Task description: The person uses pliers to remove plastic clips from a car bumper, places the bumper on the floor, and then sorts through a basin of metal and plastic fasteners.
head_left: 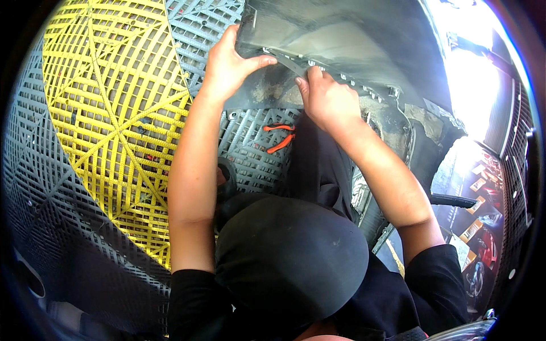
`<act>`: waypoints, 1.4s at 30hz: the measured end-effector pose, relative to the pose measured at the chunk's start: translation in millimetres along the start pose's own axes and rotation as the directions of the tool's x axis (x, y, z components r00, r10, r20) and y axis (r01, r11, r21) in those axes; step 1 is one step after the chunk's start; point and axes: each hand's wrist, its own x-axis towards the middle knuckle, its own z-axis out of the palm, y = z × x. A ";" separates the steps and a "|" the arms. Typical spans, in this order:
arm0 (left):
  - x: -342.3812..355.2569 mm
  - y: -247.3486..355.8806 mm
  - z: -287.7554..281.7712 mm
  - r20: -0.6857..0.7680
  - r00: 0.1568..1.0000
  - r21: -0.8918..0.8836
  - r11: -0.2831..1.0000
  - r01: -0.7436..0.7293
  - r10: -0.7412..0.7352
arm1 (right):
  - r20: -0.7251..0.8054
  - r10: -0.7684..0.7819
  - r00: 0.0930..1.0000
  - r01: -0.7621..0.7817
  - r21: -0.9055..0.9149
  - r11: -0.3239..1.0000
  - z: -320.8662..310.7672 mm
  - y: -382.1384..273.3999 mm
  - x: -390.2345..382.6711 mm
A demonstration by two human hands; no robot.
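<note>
- Head view: a thin grey strip (pixel 290 64) is slanted down rightward between the hands, along the bumper-like panel (pixel 347 34).
- Its lower end is pinched by the right hand (pixel 331 102).
- Left hand (pixel 227 67): thumb placed by its upper end; grip cannot be told.

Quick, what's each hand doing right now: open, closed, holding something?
Left hand: spread open at the edge of a dark panel.
Right hand: closed, pinching a thin grey strip.

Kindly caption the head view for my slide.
Left hand and right hand at a dark panel, orange-handled tool on grey grating.
</note>
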 end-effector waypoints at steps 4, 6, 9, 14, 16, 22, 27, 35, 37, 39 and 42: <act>9.1 -3.3 -1.7 0.020 1.000 -0.035 0.999 0.008 -0.007 | -0.164 -0.142 0.976 0.118 -0.152 0.981 3.8 7.0 9.0; 11.5 -8.9 -0.2 0.040 0.998 -0.122 0.991 0.052 -0.047 | -0.187 -0.204 0.961 0.163 -0.213 0.963 -0.3 6.0 15.0; 13.6 -15.6 2.5 0.023 0.999 -0.145 0.989 0.026 -0.023 | -0.186 -0.275 0.943 0.211 -0.305 0.929 -8.0 3.2 22.3; 25.5 -27.3 -0.6 0.101 0.992 -0.251 0.963 0.097 -0.073 | -0.113 -0.337 0.935 0.264 -0.414 0.871 -20.5 -5.0 34.9; 28.6 -27.4 -2.6 0.178 0.980 -0.310 0.940 0.141 -0.088 | -0.044 -0.313 0.949 0.269 -0.412 0.871 -28.1 -9.4 38.6; 40.7 -27.7 -8.5 0.244 0.961 -0.344 0.915 0.212 -0.131 | 0.040 -0.209 0.977 0.211 -0.331 0.920 -39.7 -24.1 50.5; 35.4 -33.5 -12.5 0.245 0.965 -0.312 0.936 0.166 -0.090 | -0.017 -0.245 0.969 0.235 -0.219 0.947 -32.8 -16.9 47.6; 18.9 -26.1 -3.6 0.195 0.980 -0.167 0.983 0.082 -0.049 | 0.151 -0.050 0.987 -0.054 0.614 0.788 111.6 -4.6 -49.6; 19.8 -28.1 -6.4 0.190 0.981 -0.180 0.981 0.066 -0.031 | 0.464 -0.076 0.883 -0.381 0.801 0.463 135.9 -15.3 -63.3; 18.5 -30.0 1.0 0.203 0.979 -0.209 0.975 0.078 -0.035 | 0.491 0.103 0.865 -0.494 0.797 0.348 193.6 -3.1 -65.9; 9.8 -36.4 -8.2 0.186 0.979 -0.212 0.970 0.117 -0.077 | 0.672 0.245 0.699 -0.703 0.709 0.060 202.6 -11.2 -58.2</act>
